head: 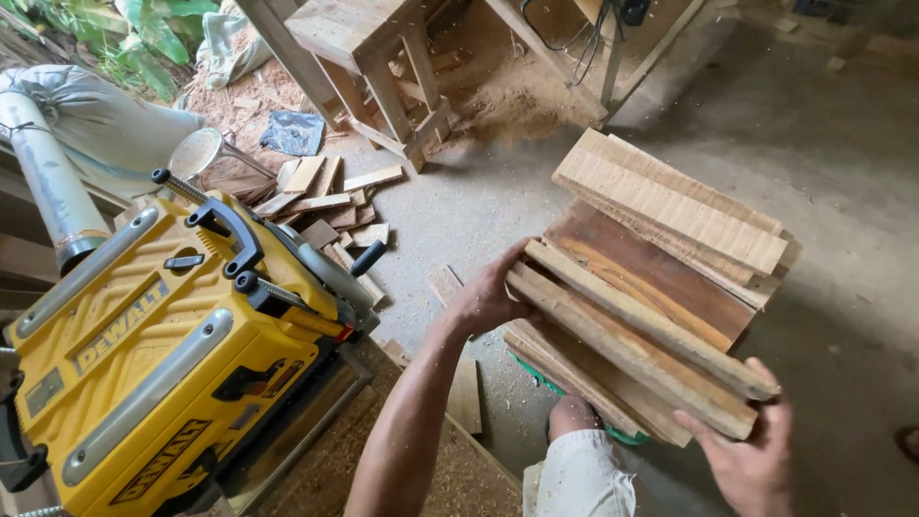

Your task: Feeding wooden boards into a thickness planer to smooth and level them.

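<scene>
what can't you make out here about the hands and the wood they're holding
Head view only:
- Right hand: its lower part is cut off by the bottom edge, and its fingers lie behind the stack of boards.
- Left hand: fingertips hidden under the stack's end, so its grip is unclear.
- Lower boards: covered by the upper ones, so the count cannot be told.
- Green object beneath the stack: mostly hidden by boards and knee.
- Yellow planer: cut off at the left and bottom edges.

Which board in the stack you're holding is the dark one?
The wide reddish-brown board in the middle of the stack, with an orange grain streak. The boards above and below it are pale tan; both hands grip the stack ends.
</scene>
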